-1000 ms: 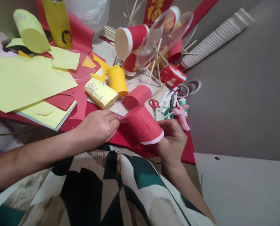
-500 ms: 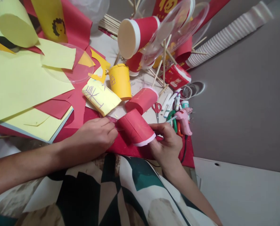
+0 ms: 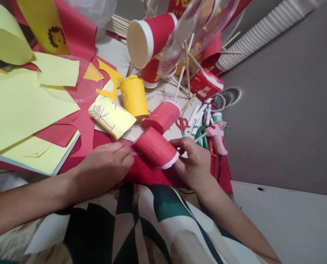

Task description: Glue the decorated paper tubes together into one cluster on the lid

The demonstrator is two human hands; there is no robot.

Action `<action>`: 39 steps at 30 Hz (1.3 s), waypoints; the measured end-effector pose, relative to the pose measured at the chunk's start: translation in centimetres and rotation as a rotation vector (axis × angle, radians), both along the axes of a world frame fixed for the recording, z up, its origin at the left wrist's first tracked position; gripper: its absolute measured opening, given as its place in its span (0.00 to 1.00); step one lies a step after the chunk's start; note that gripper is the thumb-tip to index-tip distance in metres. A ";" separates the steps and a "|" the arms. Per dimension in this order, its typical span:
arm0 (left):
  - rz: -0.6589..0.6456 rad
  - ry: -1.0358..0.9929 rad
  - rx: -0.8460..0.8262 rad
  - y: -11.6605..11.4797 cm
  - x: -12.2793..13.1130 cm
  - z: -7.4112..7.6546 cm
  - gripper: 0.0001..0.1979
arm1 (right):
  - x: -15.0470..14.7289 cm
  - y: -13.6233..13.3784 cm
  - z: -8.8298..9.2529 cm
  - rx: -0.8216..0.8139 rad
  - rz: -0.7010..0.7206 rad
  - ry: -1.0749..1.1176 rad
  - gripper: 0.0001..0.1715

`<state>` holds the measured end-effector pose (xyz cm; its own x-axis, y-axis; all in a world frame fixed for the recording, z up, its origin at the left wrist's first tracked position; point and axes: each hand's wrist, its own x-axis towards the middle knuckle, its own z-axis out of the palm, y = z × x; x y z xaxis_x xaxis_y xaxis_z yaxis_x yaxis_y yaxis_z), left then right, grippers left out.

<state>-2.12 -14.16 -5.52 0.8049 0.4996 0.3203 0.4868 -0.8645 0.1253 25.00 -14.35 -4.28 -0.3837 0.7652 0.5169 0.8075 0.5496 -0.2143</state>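
Note:
My right hand (image 3: 195, 161) is closed on a red paper-wrapped cup (image 3: 155, 146) with a pale rim, its thumb and index finger at the rimmed end. The cup lies tilted. My left hand (image 3: 108, 161) is closed, fingers curled at the edge of a clear plastic disc (image 3: 129, 145); its fingertips are partly hidden. Just beyond, a second red paper-wrapped cup (image 3: 162, 115) lies against the first. A yellow cup (image 3: 133, 96) stands behind them. To its left lies a pale yellow paper roll (image 3: 111, 117) with purple drawn lines.
Yellow paper sheets (image 3: 20, 106) and red scraps cover the left side. Red scissors (image 3: 182, 124), markers (image 3: 198, 119) and a pink glue gun (image 3: 217, 137) lie at the right. Behind are a red-and-white paper cup (image 3: 141, 44), wooden sticks (image 3: 187, 69) and a long cup stack (image 3: 262, 33).
The camera view has shifted slightly, so the table things sit a little further left. Both hands keep their places at the red cup and clear disc; the cup has barely moved.

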 end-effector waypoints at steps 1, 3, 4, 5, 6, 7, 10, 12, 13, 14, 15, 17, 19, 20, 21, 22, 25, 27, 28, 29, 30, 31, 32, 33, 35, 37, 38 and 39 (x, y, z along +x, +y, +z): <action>0.007 0.008 -0.007 0.0 0.0 0.1 0.05 | 0.0 0.1 0.1 0.001 0.006 -0.009 0.05; 0.024 -0.016 -0.003 0.0 0.0 0.2 0.05 | 0.0 0.1 0.2 0.002 0.014 -0.037 0.04; 0.031 -0.056 0.020 0.0 0.0 0.4 0.04 | 0.0 0.2 0.3 0.003 0.016 -0.056 0.04; 0.039 -0.099 0.058 -0.1 0.0 0.5 0.06 | 0.0 0.2 0.4 0.006 0.018 -0.075 0.04; 0.045 -0.135 0.100 -0.1 0.0 0.6 0.10 | 0.0 0.2 0.4 0.008 0.020 -0.092 0.04; 0.052 -0.157 0.135 -0.1 0.1 0.7 0.14 | 0.0 0.3 0.5 0.010 0.020 -0.102 0.04; 0.073 -0.140 0.178 -0.3 0.4 0.9 0.20 | 0.0 0.4 0.8 -0.003 0.018 -0.104 0.05; 0.089 -0.116 0.182 -0.3 0.8 0.9 0.20 | 0.0 0.4 0.9 -0.018 0.008 -0.100 0.06; 0.102 -0.109 0.188 -0.3 0.9 0.9 0.20 | 0.0 0.5 1.0 -0.020 0.003 -0.101 0.06; 0.108 -0.101 0.202 -0.3 1.1 0.9 0.19 | 0.1 0.5 1.0 -0.021 -0.001 -0.102 0.06; 0.111 -0.099 0.223 -0.2 1.3 1.0 0.17 | 0.1 0.6 1.1 -0.022 0.000 -0.101 0.06; 0.113 -0.109 0.259 -0.1 1.7 1.2 0.14 | 0.2 0.6 1.0 -0.031 0.006 -0.090 0.06; 0.109 -0.111 0.260 0.0 2.0 1.5 0.12 | 0.3 0.7 0.8 -0.050 0.007 -0.073 0.07; 0.115 -0.116 0.247 0.0 2.1 1.6 0.12 | 0.3 0.8 0.7 -0.062 0.004 -0.065 0.06; 0.127 -0.119 0.229 0.0 2.2 1.6 0.12 | 0.3 0.8 0.6 -0.074 -0.002 -0.060 0.06; 0.134 -0.118 0.208 0.0 2.2 1.6 0.13 | 0.4 0.9 0.4 -0.089 -0.010 -0.057 0.06; 0.162 -0.115 0.125 -0.2 2.0 1.3 0.17 | 0.6 1.0 0.2 -0.152 -0.022 -0.048 0.04; 0.162 -0.118 0.071 -0.3 1.8 1.1 0.18 | 1.0 1.0 0.5 -0.190 -0.003 -0.043 0.02; 0.157 -0.122 0.056 -0.3 1.7 1.1 0.19 | 1.4 0.9 0.9 -0.207 0.015 -0.043 0.04; 0.153 -0.127 0.051 -0.3 1.6 1.1 0.19 | 1.8 0.7 1.4 -0.221 0.036 -0.048 0.08; 0.151 -0.133 0.051 -0.4 1.4 1.2 0.19 | 2.2 0.4 2.1 -0.229 0.055 -0.058 0.14; 0.153 -0.142 0.049 -0.5 1.2 1.2 0.19 | 2.6 0.0 3.0 -0.236 0.071 -0.074 0.19; 0.156 -0.160 0.048 -0.5 1.0 1.2 0.19 | 2.9 -0.5 3.9 -0.232 0.083 -0.092 0.22; 0.158 -0.186 0.044 -0.6 0.7 1.2 0.19 | 3.0 -1.1 4.8 -0.223 0.090 -0.108 0.23; 0.159 -0.238 0.038 -0.7 0.0 1.0 0.18 | 2.7 -2.1 6.4 -0.209 0.107 -0.097 0.24; 0.169 -0.260 0.059 -0.7 -0.6 0.7 0.14 | 1.6 -2.6 7.4 -0.187 0.148 -0.061 0.23; 0.176 -0.250 0.075 -0.7 -0.8 0.5 0.11 | 0.8 -2.5 7.6 -0.171 0.191 -0.062 0.23; 0.183 -0.224 0.088 -0.6 -1.0 0.3 0.07 | 0.0 -2.2 7.5 -0.155 0.244 -0.084 0.22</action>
<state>-3.09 -14.81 -5.24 0.6081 0.5923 0.5285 0.6043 -0.7772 0.1757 24.97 -16.56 3.22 -0.6025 0.7126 0.3595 0.6741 0.6955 -0.2489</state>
